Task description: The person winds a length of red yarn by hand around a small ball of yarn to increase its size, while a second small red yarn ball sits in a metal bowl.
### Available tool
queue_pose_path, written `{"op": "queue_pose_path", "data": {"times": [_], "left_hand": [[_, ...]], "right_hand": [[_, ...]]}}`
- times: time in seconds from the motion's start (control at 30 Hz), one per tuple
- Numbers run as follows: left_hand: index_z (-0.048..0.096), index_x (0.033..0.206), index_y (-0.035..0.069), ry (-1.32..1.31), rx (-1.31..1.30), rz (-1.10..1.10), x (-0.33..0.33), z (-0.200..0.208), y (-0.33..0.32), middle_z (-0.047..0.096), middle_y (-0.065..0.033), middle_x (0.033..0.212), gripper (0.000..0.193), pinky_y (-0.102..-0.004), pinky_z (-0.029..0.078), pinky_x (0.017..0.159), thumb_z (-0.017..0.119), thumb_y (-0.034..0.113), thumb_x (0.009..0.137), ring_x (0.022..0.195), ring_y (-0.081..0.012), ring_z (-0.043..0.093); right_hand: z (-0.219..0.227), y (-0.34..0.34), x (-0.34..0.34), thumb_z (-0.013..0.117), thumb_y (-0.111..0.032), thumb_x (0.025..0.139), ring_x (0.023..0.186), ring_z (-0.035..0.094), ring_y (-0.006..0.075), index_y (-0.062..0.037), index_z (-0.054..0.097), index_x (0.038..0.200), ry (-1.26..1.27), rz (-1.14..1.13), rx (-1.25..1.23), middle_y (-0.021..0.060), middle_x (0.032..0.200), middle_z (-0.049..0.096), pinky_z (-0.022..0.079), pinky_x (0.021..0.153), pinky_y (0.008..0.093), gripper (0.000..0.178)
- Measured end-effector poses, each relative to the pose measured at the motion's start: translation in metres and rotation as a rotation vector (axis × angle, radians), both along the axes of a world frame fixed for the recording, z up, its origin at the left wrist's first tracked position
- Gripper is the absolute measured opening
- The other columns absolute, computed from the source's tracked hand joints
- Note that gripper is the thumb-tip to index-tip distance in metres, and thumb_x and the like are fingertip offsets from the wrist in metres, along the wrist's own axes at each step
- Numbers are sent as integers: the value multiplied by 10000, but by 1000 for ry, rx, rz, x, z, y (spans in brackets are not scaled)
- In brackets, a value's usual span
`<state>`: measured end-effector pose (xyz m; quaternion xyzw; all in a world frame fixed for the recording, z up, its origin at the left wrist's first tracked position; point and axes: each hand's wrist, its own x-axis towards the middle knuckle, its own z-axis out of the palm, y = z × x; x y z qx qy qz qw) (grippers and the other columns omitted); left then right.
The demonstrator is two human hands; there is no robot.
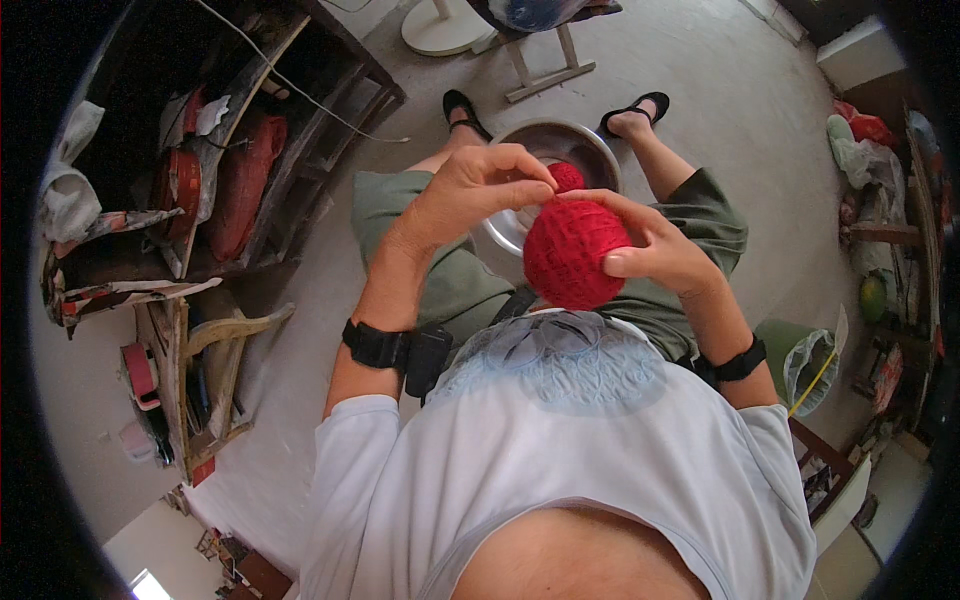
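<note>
Head view: a large round ball of red yarn [574, 262] sits at the centre of the frame, right of and below the left fingertips.
The right hand [660, 245] is nearer, curled on the ball from its right side, thumb on its face and fingers over its top; the left hand [478, 192], upper left of the ball, has thumb and forefinger tips pinched together just beside its top edge, any strand between them too fine to make out. Being round, the ball shows no long axis. Above it in the frame, a smaller red yarn ball [567, 177] shows within a shiny round metal basin [594, 150].
</note>
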<state>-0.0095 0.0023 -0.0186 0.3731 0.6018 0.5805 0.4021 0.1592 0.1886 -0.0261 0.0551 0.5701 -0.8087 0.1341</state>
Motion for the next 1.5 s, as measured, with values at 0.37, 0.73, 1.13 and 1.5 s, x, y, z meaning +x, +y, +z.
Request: {"op": "queue_pose_path", "data": {"times": [0.37,0.73,1.13,1.5], "left_hand": [[709,1089,20,-240,-346,-143,36,-50,-34,709,-24,869,217,-230,488,676,668,141,914,763,-77,617],[680,929,-2,9,-43,-186,3,33,-6,615,-5,864,70,-208,444,693,686,47,880,788,-74,574],[717,1043,42,-269,-273,-61,18,-68,-30,688,3,854,184,-224,489,692,659,173,928,771,-57,603],[685,953,-13,121,-22,-340,17,35,-13,647,-13,855,108,-232,449,669,698,53,870,774,-92,582]], "right_hand": [[-3,17,-16,771,-261,804,1150,569,206,-10,411,1345,100,-604,-65,104,1228,562,446,1001,325,696],[-15,0,-6,818,-315,775,1140,560,198,-48,493,1354,45,-166,198,99,1215,583,439,1002,321,716],[11,18,-5,770,-312,791,1218,533,233,27,355,1406,197,-417,-272,126,1316,530,416,1042,365,816],[-18,3,-10,808,-278,786,1126,567,192,-12,508,1307,64,-272,242,99,1193,592,455,979,320,657]]}}
